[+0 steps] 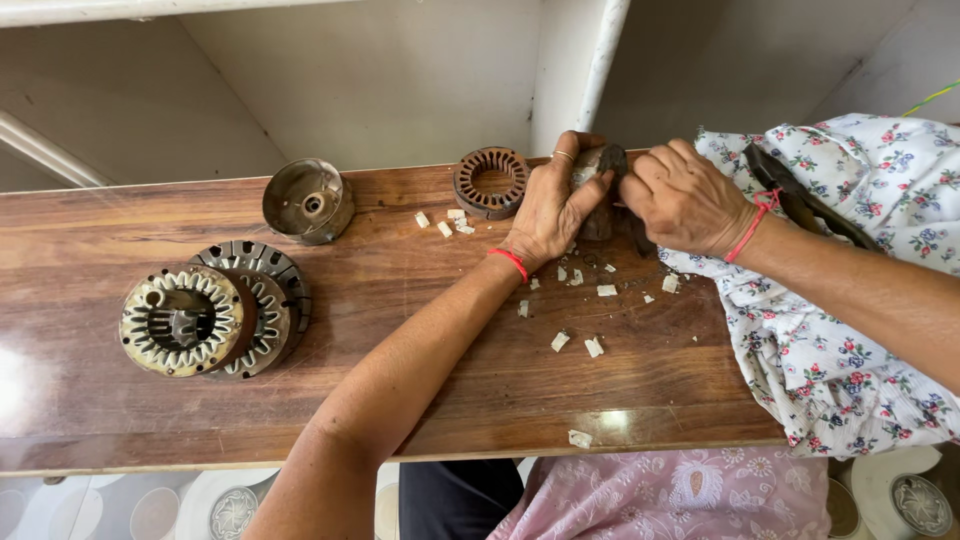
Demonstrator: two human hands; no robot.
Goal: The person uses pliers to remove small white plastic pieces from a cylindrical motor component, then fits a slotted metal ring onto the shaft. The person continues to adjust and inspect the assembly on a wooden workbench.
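My left hand (552, 205), with a ring and a red thread at the wrist, grips a dark, rusty metal motor part (602, 190) standing on the wooden bench (400, 300). My right hand (682, 195), also with a red wrist thread, closes on the same part from the right; any tool in it is hidden. Small white scraps (592, 347) lie scattered on the bench around and below the hands.
A rusty ring-shaped stator core (491, 181) lies just left of my hands. A round metal cap (307, 200) sits further left. Stacked slotted stators (210, 310) rest at the left. A floral cloth (830, 330) with a dark tool (800, 200) covers the right end.
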